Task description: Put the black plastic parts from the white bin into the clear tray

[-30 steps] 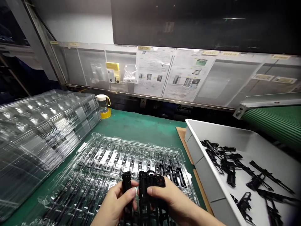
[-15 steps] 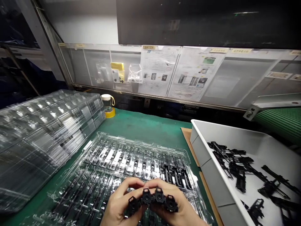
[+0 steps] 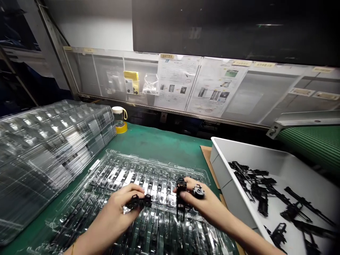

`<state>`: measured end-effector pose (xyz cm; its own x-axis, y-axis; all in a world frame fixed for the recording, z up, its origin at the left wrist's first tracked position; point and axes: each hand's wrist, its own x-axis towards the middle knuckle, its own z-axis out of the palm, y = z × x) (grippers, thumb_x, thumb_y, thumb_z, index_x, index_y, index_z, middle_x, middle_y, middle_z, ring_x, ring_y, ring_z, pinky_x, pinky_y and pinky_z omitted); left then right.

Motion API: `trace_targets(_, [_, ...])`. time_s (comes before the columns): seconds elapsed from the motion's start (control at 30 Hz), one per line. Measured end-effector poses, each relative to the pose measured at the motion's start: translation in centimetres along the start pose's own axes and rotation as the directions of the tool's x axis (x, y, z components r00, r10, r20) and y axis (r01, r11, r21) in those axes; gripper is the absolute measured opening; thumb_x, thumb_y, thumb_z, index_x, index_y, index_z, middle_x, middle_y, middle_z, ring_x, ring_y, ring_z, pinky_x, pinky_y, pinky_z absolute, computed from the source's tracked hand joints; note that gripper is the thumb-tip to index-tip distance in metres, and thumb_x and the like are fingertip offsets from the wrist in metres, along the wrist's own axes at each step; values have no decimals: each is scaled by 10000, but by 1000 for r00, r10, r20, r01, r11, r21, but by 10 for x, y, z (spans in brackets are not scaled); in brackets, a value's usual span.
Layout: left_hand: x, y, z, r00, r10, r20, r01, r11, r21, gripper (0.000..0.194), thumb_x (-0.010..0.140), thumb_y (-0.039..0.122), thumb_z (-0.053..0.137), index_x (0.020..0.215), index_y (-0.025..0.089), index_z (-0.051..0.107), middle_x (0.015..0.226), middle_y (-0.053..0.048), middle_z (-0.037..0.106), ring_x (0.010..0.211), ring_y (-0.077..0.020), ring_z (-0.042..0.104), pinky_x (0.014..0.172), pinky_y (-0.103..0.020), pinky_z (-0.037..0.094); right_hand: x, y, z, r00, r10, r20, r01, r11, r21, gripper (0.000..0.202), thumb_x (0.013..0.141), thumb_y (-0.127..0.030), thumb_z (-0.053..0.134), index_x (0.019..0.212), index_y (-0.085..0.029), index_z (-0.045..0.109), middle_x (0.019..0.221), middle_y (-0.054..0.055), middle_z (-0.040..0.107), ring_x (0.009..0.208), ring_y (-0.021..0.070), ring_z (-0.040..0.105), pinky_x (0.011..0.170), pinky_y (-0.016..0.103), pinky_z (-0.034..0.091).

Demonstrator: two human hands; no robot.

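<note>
My left hand (image 3: 119, 209) grips black plastic parts (image 3: 139, 202) just above a clear blister tray (image 3: 111, 166). My right hand (image 3: 205, 203) holds other black plastic parts (image 3: 182, 193), one end hanging down toward the tray's right slots. Both hands hover over the tray's near half, a short gap between them. Several tray slots hold black parts, mostly along the left and lower rows.
A tall stack of clear trays (image 3: 45, 148) stands at the left. A white bin (image 3: 225, 166) with several loose black parts (image 3: 261, 186) sits at the right on cardboard. A jar on yellow tape (image 3: 119, 118) stands at the back. A green conveyor (image 3: 316, 141) runs at far right.
The hands held one cluster of black parts together close to me; now they have separated, each carrying some parts, and moved forward over the tray.
</note>
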<state>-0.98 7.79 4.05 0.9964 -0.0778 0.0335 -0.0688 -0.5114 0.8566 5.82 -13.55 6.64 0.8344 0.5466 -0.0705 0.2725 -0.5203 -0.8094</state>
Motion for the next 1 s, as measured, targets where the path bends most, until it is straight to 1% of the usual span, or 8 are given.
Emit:
trace_targets(0.1, [16,-10,-6,975,201,93,-218,945,246,323,668,34,402,800,293,544,1105,15,376,1034,-197,325,866,-377,302,17,16,-9,981,-193,-25,184,962,-204,173,745,-206,383,772,-199,554,832,33,476,758,152,460,671,289,384])
trace_targets(0.2, [38,-21,4,918,359,170,-397,852,342,477,604,-80,345,795,301,560,1180,44,307,1119,-186,197,930,-403,217,34,37,-3,921,-386,55,378,850,-366,270,722,-109,389,916,-231,531,1017,56,404,954,165,379,786,302,341])
trace_targets(0.37, [76,-47,30,851,462,250,-524,780,343,558,507,-139,326,810,260,571,1178,23,345,1148,-175,135,951,-384,186,54,67,17,870,-446,209,491,747,-449,490,553,29,483,926,-283,543,1134,30,351,1064,195,266,863,350,264])
trace_targets(0.5, [87,-65,37,841,442,312,-532,780,329,478,548,-71,409,867,256,549,1127,-7,416,1120,-188,228,939,-393,219,57,77,23,860,-430,276,511,721,-468,405,583,-109,541,966,-239,524,1092,55,401,1049,198,288,858,342,290])
trace_targets(0.6, [83,-69,32,854,395,338,-500,804,323,383,590,142,565,947,265,500,1156,-22,395,1121,-223,234,924,-428,241,52,77,22,862,-416,291,507,720,-473,417,622,-375,527,995,-190,500,1120,92,377,1085,228,250,876,374,276])
trace_targets(0.7, [79,-68,29,866,359,347,-471,820,326,334,607,354,581,926,290,502,1186,-6,368,1134,-241,207,923,-474,213,48,76,21,845,-389,366,529,701,-478,503,585,-484,512,995,-194,500,1159,94,351,1123,262,198,887,414,255])
trace_targets(0.83, [77,-71,33,894,343,287,-431,833,347,226,708,261,475,932,279,487,1210,-11,332,1135,-208,215,930,-436,228,45,71,17,835,-371,407,546,653,-525,434,661,-434,452,1015,-186,485,1222,91,291,1145,253,167,903,410,238])
trace_targets(1.0, [74,-74,37,905,348,247,-420,827,374,336,719,170,438,1040,263,394,1238,-48,277,1113,-201,265,894,-376,308,30,53,0,901,-354,250,430,656,-621,352,717,-356,419,1018,-177,459,1183,113,341,1103,254,244,886,429,257])
